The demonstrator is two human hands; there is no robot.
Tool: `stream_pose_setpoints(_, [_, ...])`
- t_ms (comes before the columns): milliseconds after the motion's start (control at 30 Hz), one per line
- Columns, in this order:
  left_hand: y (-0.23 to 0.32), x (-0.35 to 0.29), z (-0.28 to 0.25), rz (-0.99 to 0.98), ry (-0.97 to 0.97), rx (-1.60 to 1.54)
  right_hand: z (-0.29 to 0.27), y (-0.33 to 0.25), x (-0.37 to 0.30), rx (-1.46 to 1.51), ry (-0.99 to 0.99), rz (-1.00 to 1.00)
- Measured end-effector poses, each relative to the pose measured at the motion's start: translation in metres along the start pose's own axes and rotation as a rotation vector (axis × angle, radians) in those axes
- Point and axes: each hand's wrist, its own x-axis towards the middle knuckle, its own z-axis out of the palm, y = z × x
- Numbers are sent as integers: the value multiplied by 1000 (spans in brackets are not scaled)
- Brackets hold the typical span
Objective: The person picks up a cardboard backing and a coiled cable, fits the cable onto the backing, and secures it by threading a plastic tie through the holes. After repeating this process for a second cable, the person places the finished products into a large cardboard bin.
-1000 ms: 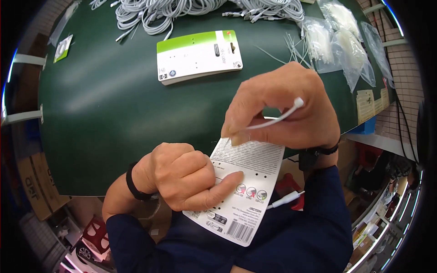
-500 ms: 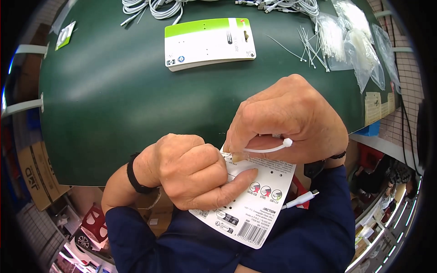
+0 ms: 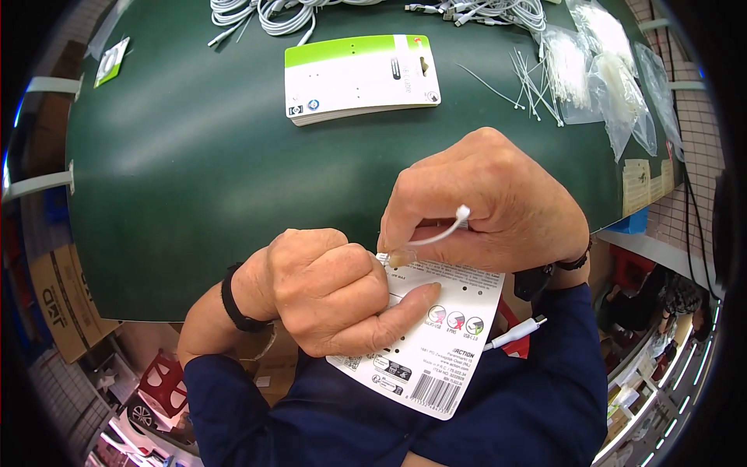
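Observation:
A white cardboard backing card [image 3: 436, 366] with a barcode and several small holes lies tilted above my lap, printed side up. My left hand [image 3: 331, 292] is closed around its left edge, the thumb flat on the printed face. At the card's upper edge my right hand [image 3: 486, 206] pinches a thin white cable tie [image 3: 443, 236], whose small square head sticks up between thumb and fingers. A white cable's plug [image 3: 517, 332] pokes out past the card's right edge; the rest of that cable is hidden behind the card.
On the green table [image 3: 194, 179] lies a stack of green-and-white cards [image 3: 362, 82]. Behind are coiled white cables [image 3: 264, 15] and more cables [image 3: 498, 14]. Loose cable ties [image 3: 537, 89] and plastic bags of ties [image 3: 572, 70] are at the right. A carded cable [image 3: 113, 62] lies far left.
My right hand has shifted slightly left, and the tie's head has swung up and left with it. The left hand keeps its hold, and the card has barely moved.

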Motion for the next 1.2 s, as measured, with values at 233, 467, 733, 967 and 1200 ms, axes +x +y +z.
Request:
stream_pose_setpoints(233, [6, -6, -5, -60, -78, 30, -1, 5, 5, 27, -149, -42])
stream_pose_setpoints(467, [-5, 1, 1, -55, 49, 27, -11, 0, 5, 151, -103, 108])
stream_pose_setpoints(733, [-26, 3, 2, -497, 217, -231, -23, 7, 0, 240, 648, -68])
stream_pose_setpoints(967, [-51, 29, 14, -1149, 949, -774, -19, 20, 2, -472, 738, -602])
stream_pose_setpoints(1200, [-64, 44, 26, -1141, 1013, -903, 6, 27, 21, -892, 669, -547])
